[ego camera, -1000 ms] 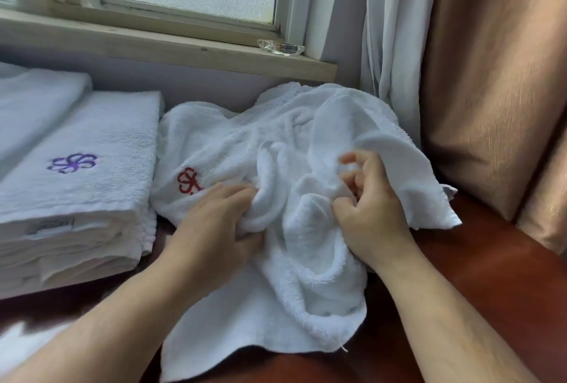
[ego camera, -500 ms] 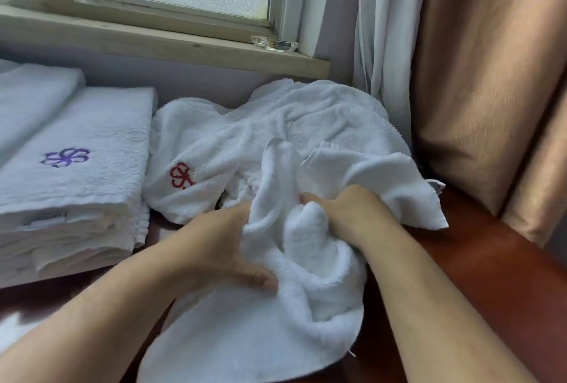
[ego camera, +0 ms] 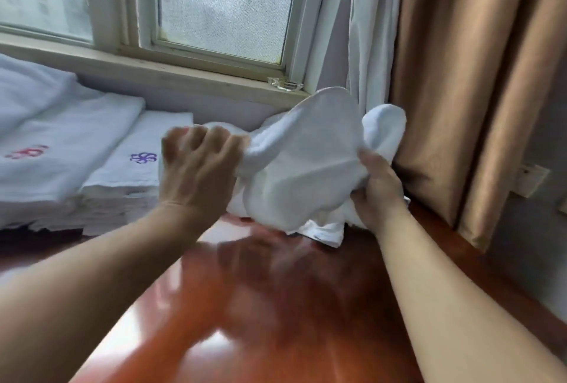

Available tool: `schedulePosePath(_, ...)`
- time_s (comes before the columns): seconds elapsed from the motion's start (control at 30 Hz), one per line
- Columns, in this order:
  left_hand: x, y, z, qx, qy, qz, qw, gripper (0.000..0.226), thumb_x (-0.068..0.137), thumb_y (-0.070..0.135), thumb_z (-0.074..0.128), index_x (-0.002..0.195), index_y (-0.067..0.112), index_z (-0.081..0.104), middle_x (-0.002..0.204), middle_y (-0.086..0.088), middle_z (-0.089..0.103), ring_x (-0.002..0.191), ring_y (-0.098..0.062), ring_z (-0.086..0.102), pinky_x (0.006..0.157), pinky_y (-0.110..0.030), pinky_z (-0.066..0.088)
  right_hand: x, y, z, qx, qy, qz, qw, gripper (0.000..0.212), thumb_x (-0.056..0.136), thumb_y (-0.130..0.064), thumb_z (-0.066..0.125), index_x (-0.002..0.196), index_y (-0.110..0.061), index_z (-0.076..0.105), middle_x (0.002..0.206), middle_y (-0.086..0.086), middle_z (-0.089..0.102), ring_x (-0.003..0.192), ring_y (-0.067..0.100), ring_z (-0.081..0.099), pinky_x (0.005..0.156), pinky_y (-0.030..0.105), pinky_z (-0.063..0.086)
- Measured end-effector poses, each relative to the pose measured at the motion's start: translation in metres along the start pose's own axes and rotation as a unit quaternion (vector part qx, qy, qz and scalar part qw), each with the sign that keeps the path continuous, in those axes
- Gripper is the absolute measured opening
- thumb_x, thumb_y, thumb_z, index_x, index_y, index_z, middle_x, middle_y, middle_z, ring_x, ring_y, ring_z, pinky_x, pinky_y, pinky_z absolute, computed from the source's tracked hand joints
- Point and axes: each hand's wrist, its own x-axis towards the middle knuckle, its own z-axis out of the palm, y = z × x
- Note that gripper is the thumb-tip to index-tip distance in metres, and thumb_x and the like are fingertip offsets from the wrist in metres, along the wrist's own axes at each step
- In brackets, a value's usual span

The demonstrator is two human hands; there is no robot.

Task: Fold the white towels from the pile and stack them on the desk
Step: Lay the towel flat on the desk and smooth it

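Note:
A crumpled white towel (ego camera: pixel 302 164) hangs lifted above the red-brown desk (ego camera: pixel 276 306), bunched between both hands. My left hand (ego camera: pixel 199 170) grips its left end with curled fingers. My right hand (ego camera: pixel 376 189) grips the right side from below. More white towel from the pile (ego camera: pixel 325 233) lies on the desk under and behind the lifted one, mostly hidden. At the left stands a stack of folded white towels with a purple emblem (ego camera: pixel 142 158) on top, and further left a second folded stack with a red emblem (ego camera: pixel 27 152).
A window sill (ego camera: pixel 153 71) runs along the back with a small glass dish (ego camera: pixel 285 84) on it. A white curtain (ego camera: pixel 371 45) and a tan curtain (ego camera: pixel 475 75) hang at the right, close to the lifted towel. A wall socket (ego camera: pixel 530 180) sits far right.
Both hands have raised the towel off the pile and off the desk. The view has tilted up and shifted, so a second folded stack now shows at the left.

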Motion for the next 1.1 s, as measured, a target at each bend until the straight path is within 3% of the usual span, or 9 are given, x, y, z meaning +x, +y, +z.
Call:
schedulePosePath(0.1, -0.019, -0.006, -0.028, 0.012, -0.047, 0.052, 0.997, 0.044, 0.070, 0.020, 0.066, 0.114, 0.021, 0.066, 0.101, -0.006, 0.062, 0.099, -0.032, 0.053, 0.095, -0.047, 0.028, -0.022, 0.004, -0.008, -0.086, 0.110, 0.025, 0.990, 0.055, 0.085, -0.011, 0.063, 0.137, -0.001, 0.049, 0.097, 0.006, 0.062, 0.087, 0.028, 0.062, 0.069, 0.033, 0.053)
schedulePosePath(0.27, -0.057, 0.011, -0.075, 0.006, -0.509, 0.045, 0.860, 0.035, 0.077, 0.054, 0.053, 0.106, 0.035, 0.057, 0.096, 0.006, 0.064, 0.099, -0.023, 0.063, 0.087, -0.038, 0.040, -0.073, 0.025, -0.015, -0.157, 0.384, -0.054, 0.908, 0.048, 0.081, -0.009, 0.059, 0.127, -0.002, 0.051, 0.123, 0.013, 0.061, 0.116, 0.036, 0.060, 0.086, 0.030, 0.042)
schedulePosePath(0.4, -0.057, 0.021, -0.100, -0.096, -0.611, 0.037, 0.785, 0.031, 0.075, 0.059, 0.062, 0.074, 0.030, 0.054, 0.071, 0.007, 0.056, 0.070, -0.014, 0.057, 0.066, -0.027, 0.047, -0.104, 0.029, 0.000, -0.365, 0.336, -0.310, 0.811, 0.055, 0.068, -0.009, 0.062, 0.119, 0.010, 0.054, 0.124, 0.030, 0.055, 0.116, 0.046, 0.052, 0.100, 0.045, 0.040)
schedulePosePath(0.57, -0.033, 0.016, -0.115, -0.113, -0.697, 0.005, 0.708, 0.069, 0.073, 0.092, 0.042, 0.087, 0.027, 0.062, 0.084, 0.011, 0.062, 0.075, -0.002, 0.054, 0.064, -0.024, 0.040, -0.112, 0.007, 0.009, -0.460, 0.141, -0.516, 0.709, 0.033, 0.067, -0.002, 0.051, 0.094, -0.004, 0.071, 0.103, 0.015, 0.066, 0.100, 0.037, 0.061, 0.093, 0.042, 0.042)
schedulePosePath(0.67, -0.029, 0.023, -0.093, -0.193, -0.548, -0.035, 0.813, 0.058, 0.098, 0.066, 0.033, 0.101, 0.018, 0.065, 0.104, -0.002, 0.066, 0.096, -0.019, 0.060, 0.086, -0.037, 0.048, -0.101, 0.003, 0.024, -0.592, -0.066, -0.346, 0.724, 0.030, 0.081, -0.008, 0.046, 0.089, -0.012, 0.075, 0.097, 0.004, 0.072, 0.094, 0.027, 0.064, 0.083, 0.033, 0.047)
schedulePosePath(0.73, -0.037, 0.035, -0.072, -0.162, -0.487, -0.044, 0.857, 0.034, 0.104, 0.040, 0.041, 0.120, 0.015, 0.059, 0.123, -0.009, 0.060, 0.117, -0.028, 0.054, 0.098, -0.036, 0.045, -0.096, 0.014, 0.033, -0.698, -0.148, -0.179, 0.677, 0.030, 0.090, -0.016, 0.047, 0.103, -0.018, 0.073, 0.111, 0.001, 0.069, 0.101, 0.024, 0.062, 0.085, 0.035, 0.051)
schedulePosePath(0.83, -0.055, 0.050, -0.052, -0.164, -0.527, -0.117, 0.826, 0.066, 0.095, 0.045, 0.057, 0.148, 0.015, 0.032, 0.147, -0.014, 0.038, 0.135, -0.033, 0.039, 0.108, -0.040, 0.037, -0.097, 0.030, 0.040, -0.737, -0.197, -0.046, 0.645, 0.038, 0.094, -0.035, 0.050, 0.131, -0.025, 0.056, 0.125, 0.000, 0.061, 0.101, 0.021, 0.057, 0.082, 0.035, 0.050)
schedulePosePath(0.93, -0.069, 0.050, -0.047, -0.176, -0.555, -0.156, 0.798, 0.108, 0.081, 0.057, 0.073, 0.157, 0.012, 0.011, 0.153, -0.017, 0.028, 0.139, -0.036, 0.036, 0.110, -0.042, 0.038, -0.096, 0.036, 0.035, -0.772, -0.218, 0.008, 0.597, 0.043, 0.095, -0.053, 0.043, 0.114, -0.019, 0.061, 0.111, 0.004, 0.066, 0.102, 0.028, 0.063, 0.078, 0.037, 0.048)
schedulePosePath(1.1, -0.049, 0.027, -0.049, -0.133, -0.593, -0.140, 0.782, 0.050, 0.106, 0.048, 0.035, 0.131, 0.012, 0.058, 0.124, -0.014, 0.061, 0.115, -0.030, 0.054, 0.076, -0.028, 0.032, -0.094, 0.021, 0.040, -0.730, -0.220, 0.080, 0.642, 0.057, 0.093, -0.062, 0.036, 0.081, -0.015, 0.066, 0.071, 0.005, 0.072, 0.061, 0.025, 0.069, 0.060, 0.032, 0.046)
